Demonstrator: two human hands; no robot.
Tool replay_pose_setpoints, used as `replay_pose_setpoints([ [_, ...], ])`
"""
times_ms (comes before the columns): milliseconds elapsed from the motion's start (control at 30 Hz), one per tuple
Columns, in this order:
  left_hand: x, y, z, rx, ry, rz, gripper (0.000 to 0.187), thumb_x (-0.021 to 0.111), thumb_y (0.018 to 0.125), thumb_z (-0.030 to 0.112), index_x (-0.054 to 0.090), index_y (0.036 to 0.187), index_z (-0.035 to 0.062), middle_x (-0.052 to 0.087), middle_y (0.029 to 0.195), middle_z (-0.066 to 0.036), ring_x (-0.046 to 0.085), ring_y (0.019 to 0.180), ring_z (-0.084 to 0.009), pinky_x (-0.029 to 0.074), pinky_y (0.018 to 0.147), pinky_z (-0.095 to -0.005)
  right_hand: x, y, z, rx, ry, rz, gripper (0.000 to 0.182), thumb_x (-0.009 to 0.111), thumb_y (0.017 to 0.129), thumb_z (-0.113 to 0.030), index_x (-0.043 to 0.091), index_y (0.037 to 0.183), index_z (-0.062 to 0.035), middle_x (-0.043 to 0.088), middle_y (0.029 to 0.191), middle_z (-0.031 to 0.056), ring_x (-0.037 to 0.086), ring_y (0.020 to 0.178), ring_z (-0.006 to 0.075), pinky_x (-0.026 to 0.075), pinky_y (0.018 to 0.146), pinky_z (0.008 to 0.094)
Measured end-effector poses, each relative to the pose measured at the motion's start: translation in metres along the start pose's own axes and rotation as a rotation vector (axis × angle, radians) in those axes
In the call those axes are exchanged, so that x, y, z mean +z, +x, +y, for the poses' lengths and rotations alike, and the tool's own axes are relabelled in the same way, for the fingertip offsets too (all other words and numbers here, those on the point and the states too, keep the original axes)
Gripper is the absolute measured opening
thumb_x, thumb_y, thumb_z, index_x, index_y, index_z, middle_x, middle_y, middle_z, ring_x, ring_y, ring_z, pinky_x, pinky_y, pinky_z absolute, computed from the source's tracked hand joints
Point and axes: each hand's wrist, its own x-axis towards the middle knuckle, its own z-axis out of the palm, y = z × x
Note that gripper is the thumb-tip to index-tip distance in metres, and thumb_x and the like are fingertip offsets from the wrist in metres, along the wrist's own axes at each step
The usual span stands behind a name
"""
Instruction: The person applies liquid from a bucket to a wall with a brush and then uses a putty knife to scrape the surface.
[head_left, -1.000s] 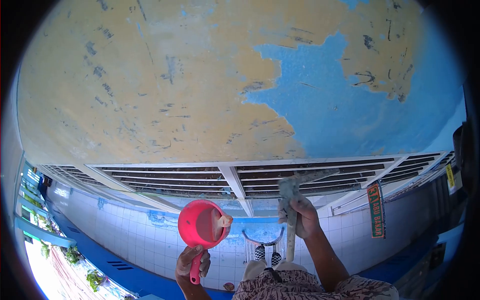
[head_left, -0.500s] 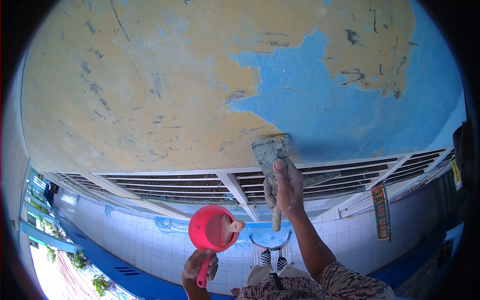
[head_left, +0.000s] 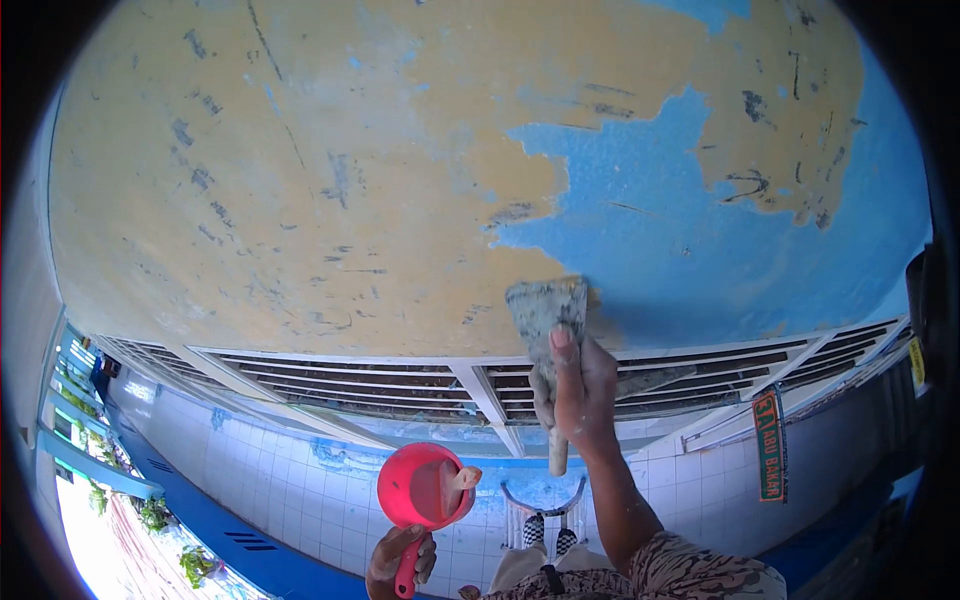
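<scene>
A pink dipper (head_left: 408, 480) is in my left hand (head_left: 400, 555), its handle wrapped by my fingers. Inside the dipper rests a pale wooden handle (head_left: 466, 478), its other end hidden. My right hand (head_left: 580, 395) grips a putty knife (head_left: 548, 305) caked with grey material, thumb along its blade. The blade's wide edge is right at the wall (head_left: 350, 200), near the border between peeling tan paint and bare blue. A second flat, grey-smeared blade (head_left: 655, 380) sticks out to the right from behind the same hand.
Below the wall runs a white slatted vent (head_left: 350, 378). A small ladder (head_left: 545, 500) stands under my feet, over white floor tiles (head_left: 280, 480). A green hanging sign (head_left: 768, 445) is at the right; a blue ledge and plants (head_left: 198, 565) are at the left.
The view has shifted, so the wall patches appear farther right and lower. The putty knife stays by the paint border, and the dipper sits slightly lower in view.
</scene>
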Motion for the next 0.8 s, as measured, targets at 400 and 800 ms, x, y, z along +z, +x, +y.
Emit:
replay_pose_setpoints([
  [400, 0.011, 0.005, 0.01, 0.011, 0.041, -0.007, 0.039, 0.056, 0.098, 0.034, 0.05, 0.075, 0.0032, 0.046, 0.051, -0.007, 0.045, 0.035, -0.0173, 0.037, 0.033, -0.0266, 0.015, -0.001, -0.003, 0.059, 0.085, 0.035, 0.043, 0.049, 0.106, -0.044, 0.054, 0.093, -0.003, 0.052, 0.056, 0.0039, 0.042, 0.036, 0.0082, 0.032, 0.032, 0.025],
  [800, 0.001, 0.001, 0.0, 0.016, -0.001, 0.013, 0.037, 0.054, 0.099, 0.032, 0.05, 0.076, 0.0027, 0.046, 0.051, -0.007, 0.045, 0.036, -0.0176, 0.037, 0.033, -0.0269, 0.017, -0.006, 0.003, 0.071, 0.246, 0.017, 0.04, 0.048, 0.106, -0.04, 0.055, 0.095, -0.0024, 0.053, 0.057, 0.0031, 0.045, 0.039, 0.0077, 0.033, 0.034, 0.0239],
])
